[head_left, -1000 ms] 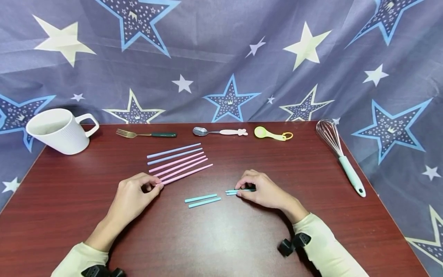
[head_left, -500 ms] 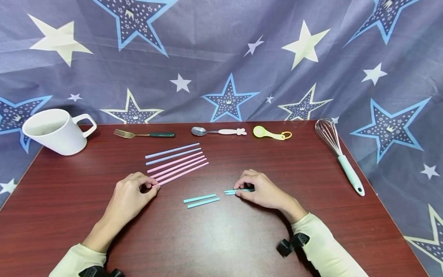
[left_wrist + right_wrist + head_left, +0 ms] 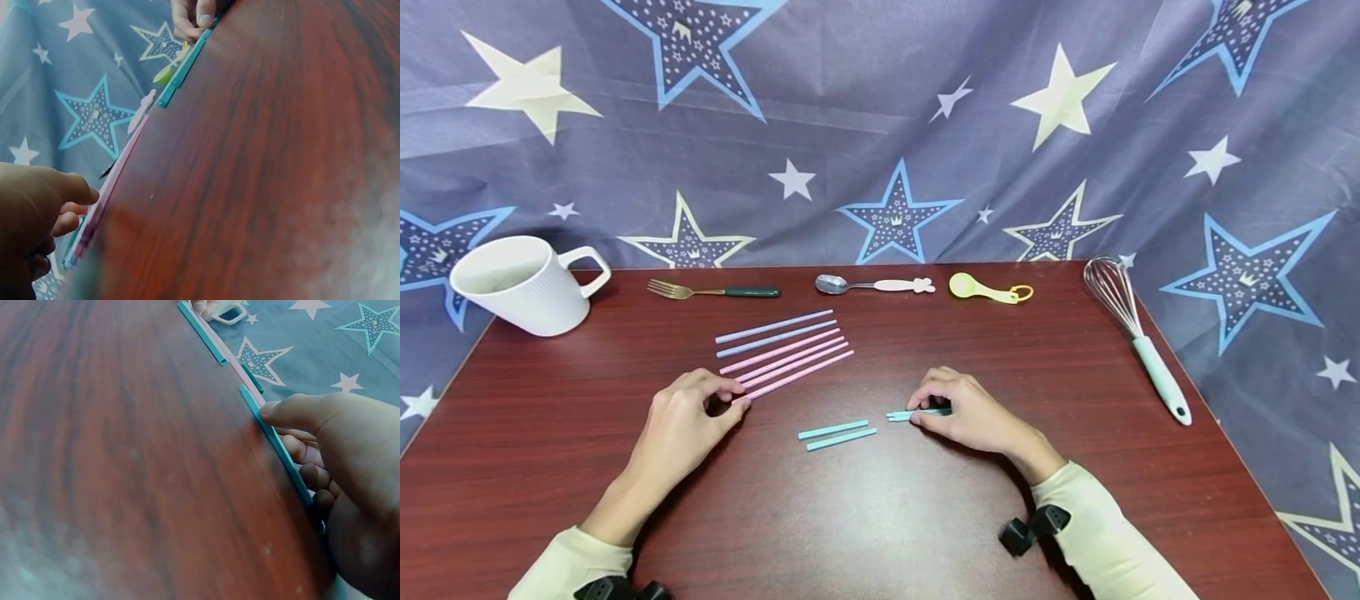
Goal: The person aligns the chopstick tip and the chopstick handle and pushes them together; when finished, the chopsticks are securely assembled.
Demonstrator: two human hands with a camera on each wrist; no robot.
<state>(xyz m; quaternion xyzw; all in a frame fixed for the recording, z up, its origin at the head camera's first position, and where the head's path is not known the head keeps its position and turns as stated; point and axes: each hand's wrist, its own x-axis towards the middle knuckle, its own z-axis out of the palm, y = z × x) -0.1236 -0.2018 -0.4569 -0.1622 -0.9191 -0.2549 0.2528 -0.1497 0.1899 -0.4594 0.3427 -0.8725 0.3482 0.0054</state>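
Several long pink straws [image 3: 786, 366] lie side by side on the table. My left hand [image 3: 692, 412] is at the left end of the nearest one, thumb right at the straw and index fingertip raised a little apart from it. The left wrist view shows the thumb overlapping the pink straw [image 3: 119, 172]. To the right, my right hand [image 3: 962, 408] pinches short teal straws [image 3: 898, 416] between thumb and fingers, low over the table; their right ends are partly hidden by the hand. Two more short teal straws [image 3: 841, 439] lie between the hands.
Two blue straws [image 3: 775, 327] lie behind the pink ones. Along the back edge are a white mug [image 3: 531, 287], a fork [image 3: 715, 292], a spoon [image 3: 872, 285] and a yellow measuring spoon [image 3: 988, 290]. A whisk [image 3: 1138, 342] lies at the right edge, before a star-patterned cloth [image 3: 850, 100].
The nearest pink straw has shifted slightly left with my left hand, then my left index finger has lifted away from the thumb. The right hand has kept its pinch.
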